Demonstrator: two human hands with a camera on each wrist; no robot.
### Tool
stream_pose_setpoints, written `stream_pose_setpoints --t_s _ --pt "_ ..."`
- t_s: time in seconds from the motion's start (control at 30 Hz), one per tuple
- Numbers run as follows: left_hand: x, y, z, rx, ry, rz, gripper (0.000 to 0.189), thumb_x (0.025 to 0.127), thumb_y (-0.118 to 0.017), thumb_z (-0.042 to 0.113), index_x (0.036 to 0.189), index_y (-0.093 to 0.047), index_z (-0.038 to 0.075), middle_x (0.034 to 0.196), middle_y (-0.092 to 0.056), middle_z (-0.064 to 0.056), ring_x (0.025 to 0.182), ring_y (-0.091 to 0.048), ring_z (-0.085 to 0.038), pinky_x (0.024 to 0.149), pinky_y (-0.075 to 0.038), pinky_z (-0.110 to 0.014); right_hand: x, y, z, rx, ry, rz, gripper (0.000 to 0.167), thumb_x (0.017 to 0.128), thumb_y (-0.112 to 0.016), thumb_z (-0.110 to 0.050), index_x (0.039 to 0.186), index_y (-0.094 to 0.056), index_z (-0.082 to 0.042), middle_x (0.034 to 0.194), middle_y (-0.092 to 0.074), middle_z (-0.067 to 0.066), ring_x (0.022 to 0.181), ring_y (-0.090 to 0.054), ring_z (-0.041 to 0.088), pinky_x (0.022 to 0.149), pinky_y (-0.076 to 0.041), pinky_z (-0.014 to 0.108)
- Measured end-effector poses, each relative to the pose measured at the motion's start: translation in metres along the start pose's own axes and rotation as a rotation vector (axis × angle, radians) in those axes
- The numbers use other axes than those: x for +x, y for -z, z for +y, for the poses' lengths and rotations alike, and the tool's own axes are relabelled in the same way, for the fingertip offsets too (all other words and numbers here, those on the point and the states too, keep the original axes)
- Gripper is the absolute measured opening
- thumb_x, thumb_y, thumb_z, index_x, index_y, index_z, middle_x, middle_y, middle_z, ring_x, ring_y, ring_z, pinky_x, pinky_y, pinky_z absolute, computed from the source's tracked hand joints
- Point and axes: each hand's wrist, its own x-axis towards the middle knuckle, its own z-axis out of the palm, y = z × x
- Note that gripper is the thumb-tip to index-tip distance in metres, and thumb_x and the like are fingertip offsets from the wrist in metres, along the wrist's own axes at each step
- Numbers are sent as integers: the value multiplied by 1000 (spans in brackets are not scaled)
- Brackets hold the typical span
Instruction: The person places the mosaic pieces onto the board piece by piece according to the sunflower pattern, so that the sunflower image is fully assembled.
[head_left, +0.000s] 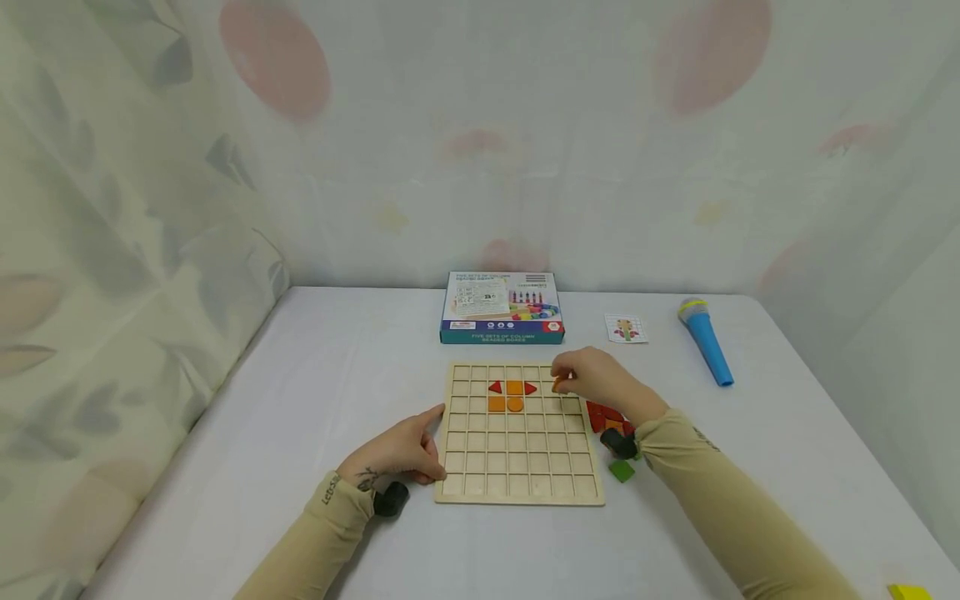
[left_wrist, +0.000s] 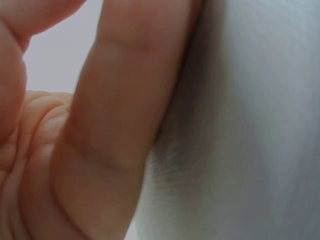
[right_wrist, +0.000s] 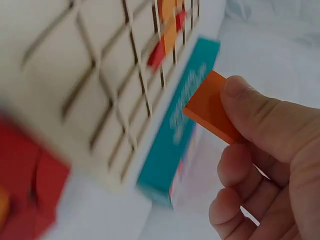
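A light wooden grid board lies flat on the table. Near its top sit an orange square between two red triangles, then an orange square beside an orange circle. My right hand is over the board's upper right corner. Between thumb and fingers it pinches an orange square tile, held clear of the grid in the right wrist view. My left hand touches the board's left edge with index finger and thumb spread apart; the left wrist view shows only blurred fingers close up.
Red pieces lie right of the board, partly under my right wrist, with a green piece nearer. Behind the board is a cardboard box; a picture card and blue microphone lie to its right. A yellow block shows bottom right.
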Motion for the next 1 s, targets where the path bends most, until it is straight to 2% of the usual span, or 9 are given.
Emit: stream_pose_setpoints --t_s 0.13,0.27,0.6,0.77,0.9,1.0 --pt "1 0 0 3 6 2 108 66 -78 2 149 -9 6 64 -59 -5 50 -55 -12 49 -47 -26 15 -17 -10 -12 14 -50 7 79 -73 -20 81 -67 -17 76 -63 -9 69 -51 10 67 -45 28" --pt "2 0 0 12 10 5 108 66 -78 3 149 -10 6 64 -59 -5 51 -55 -12 49 -47 -26 24 -29 -12 -13 12 -84 8 79 -73 -20 77 -65 -18 74 -62 -10 69 -50 11 69 -44 28" --pt "2 1 -1 9 12 4 108 66 -79 4 149 -10 7 65 -60 -5 51 -55 -12 49 -47 -26 32 -40 -11 -19 13 -122 12 79 -73 -19 72 -63 -19 70 -57 -9 67 -48 11 65 -41 28" --pt "2 0 -1 6 17 4 108 66 -79 4 149 -10 8 65 -60 -5 51 -55 -12 50 -46 -26 33 -42 -11 -20 9 -114 10 79 -72 -17 72 -65 -18 74 -60 -8 69 -49 12 67 -43 29" --pt "2 1 -2 1 13 0 109 66 -79 4 149 -9 8 65 -60 -5 51 -55 -12 49 -46 -26 33 -46 -9 -51 15 -88 3 79 -72 -17 78 -70 -16 83 -62 -5 75 -52 11 72 -47 31" --pt "2 1 -2 -3 5 -5 109 66 -79 3 149 -9 7 65 -60 -5 51 -55 -12 49 -46 -26 33 -49 -8 -61 7 -85 4 81 -71 -18 83 -72 -15 88 -62 -3 79 -54 12 76 -48 32"
